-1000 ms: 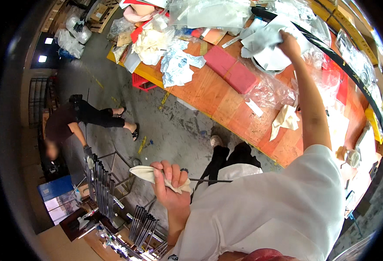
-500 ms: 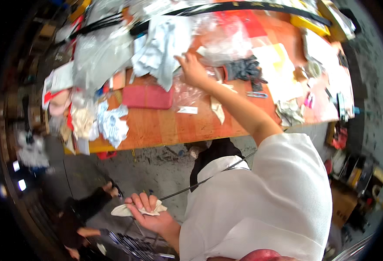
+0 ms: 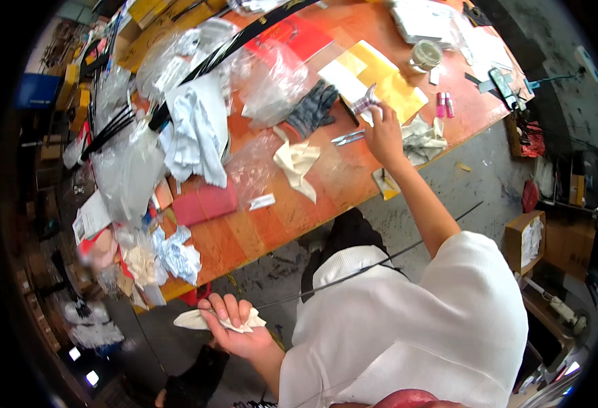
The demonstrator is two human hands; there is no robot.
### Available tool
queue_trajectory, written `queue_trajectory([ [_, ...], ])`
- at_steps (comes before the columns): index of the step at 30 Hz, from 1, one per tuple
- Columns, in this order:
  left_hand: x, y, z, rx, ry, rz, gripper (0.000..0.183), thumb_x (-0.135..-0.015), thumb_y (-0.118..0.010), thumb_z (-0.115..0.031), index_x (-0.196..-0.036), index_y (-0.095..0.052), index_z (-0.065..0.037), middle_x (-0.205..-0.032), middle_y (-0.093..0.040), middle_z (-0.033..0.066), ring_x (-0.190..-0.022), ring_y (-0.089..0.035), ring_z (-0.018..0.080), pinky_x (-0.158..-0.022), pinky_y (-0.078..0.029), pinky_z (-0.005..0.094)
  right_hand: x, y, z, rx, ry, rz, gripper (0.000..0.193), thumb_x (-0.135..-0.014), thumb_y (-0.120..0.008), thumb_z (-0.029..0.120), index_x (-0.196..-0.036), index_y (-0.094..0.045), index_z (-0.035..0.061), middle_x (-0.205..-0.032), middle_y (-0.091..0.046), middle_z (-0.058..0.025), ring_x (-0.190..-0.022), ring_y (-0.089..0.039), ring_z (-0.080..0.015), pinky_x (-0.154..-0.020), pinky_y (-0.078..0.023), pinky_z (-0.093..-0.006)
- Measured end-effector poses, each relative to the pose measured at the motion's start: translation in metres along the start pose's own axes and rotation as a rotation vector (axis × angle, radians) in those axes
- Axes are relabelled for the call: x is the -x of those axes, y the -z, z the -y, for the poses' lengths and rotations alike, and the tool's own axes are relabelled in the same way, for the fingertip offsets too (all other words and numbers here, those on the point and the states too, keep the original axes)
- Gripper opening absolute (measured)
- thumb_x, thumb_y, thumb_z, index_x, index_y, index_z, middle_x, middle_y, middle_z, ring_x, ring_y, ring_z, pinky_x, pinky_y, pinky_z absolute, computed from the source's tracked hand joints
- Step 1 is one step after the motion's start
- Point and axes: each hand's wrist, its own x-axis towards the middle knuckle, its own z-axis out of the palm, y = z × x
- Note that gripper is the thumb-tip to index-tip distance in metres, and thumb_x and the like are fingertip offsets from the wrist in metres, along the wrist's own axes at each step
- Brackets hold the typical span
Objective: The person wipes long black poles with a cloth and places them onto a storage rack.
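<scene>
My left hand [image 3: 241, 333], low on the left and off the table, is closed around a cream cloth [image 3: 194, 318]. A thin dark rod [image 3: 340, 277] runs from that hand up to the right, across the front of my body. Over the table's right part, my right hand [image 3: 385, 136] pinches a small, crumpled-looking silvery tube [image 3: 365, 102]. Beneath it lie a yellow envelope [image 3: 408, 95] and white paper. Thread snips [image 3: 348, 139] rest just left of my right hand. Another cream cloth [image 3: 297, 163] is spread farther left.
On the orange table lie a dark grey glove [image 3: 310, 109], a red pouch [image 3: 206, 202], a light blue cloth [image 3: 197, 132] and clear plastic bags [image 3: 275, 81]. A glass jar [image 3: 425, 56] and two pink tubes [image 3: 445, 105] are at the right. Part of another person shows below left.
My right hand has moved right, from the light blue cloth to the yellow envelope, and now holds the silvery tube. My left hand keeps its grip. The view has turned.
</scene>
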Motion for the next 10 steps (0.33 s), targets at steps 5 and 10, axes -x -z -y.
queue_trajectory([
  [5,0.0,-0.014,0.016,-0.018,0.042,0.055,0.017,-0.097,-0.04,-0.02,-0.097,-0.047,-0.005,-0.07,-0.036,-0.0008,-0.049,-0.03,0.006,-0.041,-0.026,0.0193,-0.016,0.001,-0.025,-0.061,-0.169,-0.155,0.063,-0.07,-0.072,0.018,-0.124,-0.041,0.0057,-0.121,-0.043,-0.022,-0.11,-0.044,-0.0399,-0.093,-0.038,-0.0443],
  [10,-0.002,-0.017,0.023,-0.063,0.036,0.085,0.017,-0.097,-0.042,-0.022,-0.102,-0.044,-0.006,-0.07,-0.036,-0.0004,-0.05,-0.029,0.006,-0.041,-0.025,0.0199,-0.033,-0.038,-0.058,0.055,-0.437,0.222,0.084,-0.07,-0.072,0.036,-0.137,-0.029,0.0085,-0.129,-0.037,-0.0239,-0.115,-0.043,-0.0402,-0.098,-0.035,-0.0453],
])
